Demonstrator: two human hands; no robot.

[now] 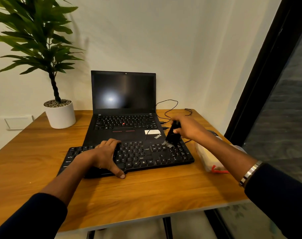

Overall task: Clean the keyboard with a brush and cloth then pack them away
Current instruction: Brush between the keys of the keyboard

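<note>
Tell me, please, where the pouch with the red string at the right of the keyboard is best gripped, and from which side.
Probably grip the pouch across its middle, coming from above: it lies flat and long on the table, and the right arm crosses over its far end.

A wooden table (146,192) has a broad bare strip along its near edge, in front of a black keyboard (140,156), and bare wood at the near left. Just behind the keyboard an open laptop (123,107) blocks the middle, its screen upright. A potted plant (59,114) stands at the far left corner, leaves spreading overhead. Thin cables (167,109) loop right of the laptop. A pale pouch (208,159) lies near the keyboard's right end.
</note>
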